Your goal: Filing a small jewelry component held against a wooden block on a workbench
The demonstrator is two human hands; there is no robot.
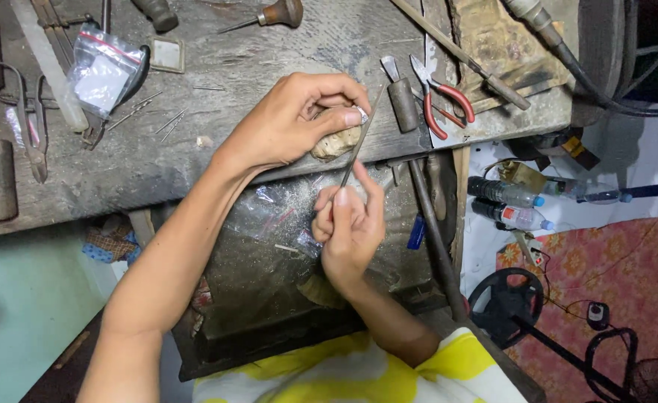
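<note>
Two bare hands at the worktop (195, 160) edge: the left hand (292, 123), fingers closed, pinches a small silvery piece (362, 115) against a worn wooden block (336, 142), while the right hand (348, 224), fingers closed, grips a slim file (360, 145). Filing appears under way; each stroke likely calls for a steady left pinch. Red-handled pliers (441, 101) lie nearby.

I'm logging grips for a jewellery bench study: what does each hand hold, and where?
Right hand pinches a thin file at its lower end. Left hand pinches a small silvery piece between thumb and forefinger, against a worn peg.
</note>
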